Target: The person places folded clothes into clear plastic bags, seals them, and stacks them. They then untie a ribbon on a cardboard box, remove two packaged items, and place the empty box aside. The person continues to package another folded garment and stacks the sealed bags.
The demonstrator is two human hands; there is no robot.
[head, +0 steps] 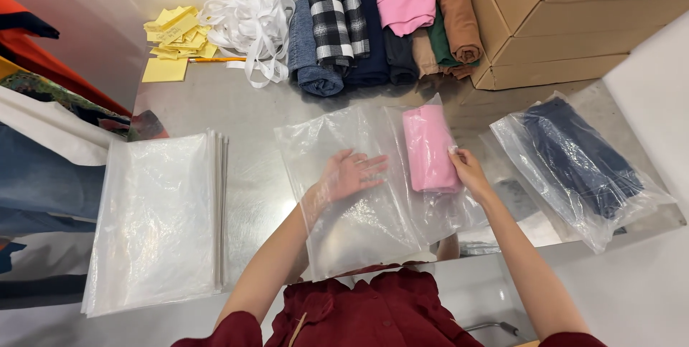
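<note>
right hand: my fingers are pinching the edge of the clear plastic bag right beside the rolled pink garment, thumb and fingertips closed on the film.
left hand: lying flat inside the bag's mouth, fingers spread and open, gripping nothing, film draping over my wrist.
step in hand: looks like I'm bagging the pink roll; it is lying in or under the film on the bag's right side, I cannot tell how far in it is sitting.
next move calls for: probably keeping the mouth held wide with the flat hand while the right one is easing the roll deeper, without the thin film bunching.
pink roll look: soft fabric, tight cylinder, lying lengthwise away from me, sheen of plastic over it.
bag look: crinkly, transparent, lying flat on the grey metal table, centre front.
near right: dark navy garment already sitting in its own clear bag.
near left: stack of flat clear bags.
far edge: row of rolled clothes, white ribbon pile, yellow paper slips, cardboard boxes.
</note>
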